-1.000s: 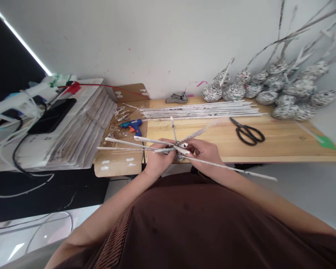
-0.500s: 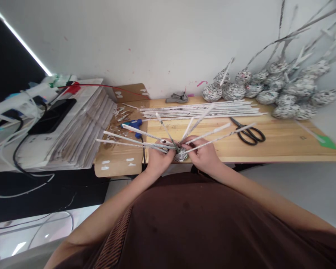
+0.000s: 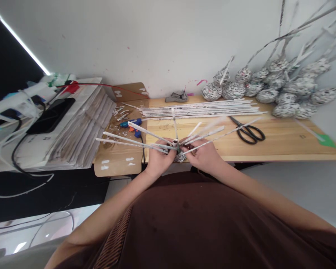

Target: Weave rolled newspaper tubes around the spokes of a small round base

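A small woven piece of rolled newspaper sits between my hands at the table's front edge, its paper sticks fanning out to both sides and upward. My left hand is closed around its left side, thumb pressed near the centre. On the other side, my right hand pinches at the base of the sticks with thumb and fingers. One paper stick stands nearly upright at the middle. Another on the right is blurred by motion. My fingers hide much of the woven part.
Behind my hands lies a row of newspaper sticks. Black scissors rest to the right, woven paper balls at the back right. Leftward are a blue glue gun, cardboard, a paper stack and a black phone.
The upper middle stick has swung from leaning left to nearly upright. A long stick on the right has dropped lower and is blurred. Both hands stay at the woven piece.
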`<state>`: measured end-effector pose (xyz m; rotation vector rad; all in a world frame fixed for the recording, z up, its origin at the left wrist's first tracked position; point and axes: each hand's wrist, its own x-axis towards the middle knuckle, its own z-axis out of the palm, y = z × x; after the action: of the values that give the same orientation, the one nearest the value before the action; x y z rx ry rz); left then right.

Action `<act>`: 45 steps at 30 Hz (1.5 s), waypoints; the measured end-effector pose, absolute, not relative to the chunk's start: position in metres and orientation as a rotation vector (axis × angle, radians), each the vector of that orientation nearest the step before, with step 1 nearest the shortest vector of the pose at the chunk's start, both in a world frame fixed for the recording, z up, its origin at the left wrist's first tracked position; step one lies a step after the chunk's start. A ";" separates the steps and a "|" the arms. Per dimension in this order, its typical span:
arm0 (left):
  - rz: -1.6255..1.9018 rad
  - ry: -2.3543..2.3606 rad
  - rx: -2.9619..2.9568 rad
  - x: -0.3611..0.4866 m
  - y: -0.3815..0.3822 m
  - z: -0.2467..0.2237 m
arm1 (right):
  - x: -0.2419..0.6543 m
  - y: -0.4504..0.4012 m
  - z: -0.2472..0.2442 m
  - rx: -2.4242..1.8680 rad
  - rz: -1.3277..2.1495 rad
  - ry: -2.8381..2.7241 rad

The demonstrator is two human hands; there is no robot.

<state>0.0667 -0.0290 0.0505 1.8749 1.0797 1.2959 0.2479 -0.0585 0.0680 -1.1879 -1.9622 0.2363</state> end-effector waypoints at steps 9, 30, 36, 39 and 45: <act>1.312 0.939 1.922 0.065 -0.031 0.057 | 0.250 -0.058 0.071 -1.284 0.338 -1.882; 1.089 0.879 2.192 0.056 -0.033 0.074 | 0.248 -0.060 0.078 -1.165 1.185 -1.354; 1.126 1.022 2.061 0.060 -0.035 0.072 | 0.240 -0.069 0.066 -1.120 1.037 -1.434; 1.129 1.065 2.048 0.062 -0.035 0.073 | 0.236 -0.072 0.063 -1.135 0.880 -1.519; 1.128 1.153 2.119 0.059 -0.032 0.071 | 0.237 -0.073 0.061 -1.162 0.631 -1.649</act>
<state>0.0594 -0.0318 0.0707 2.1194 1.1531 1.1277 0.2371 -0.0732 0.0611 -1.1618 -1.6494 0.6308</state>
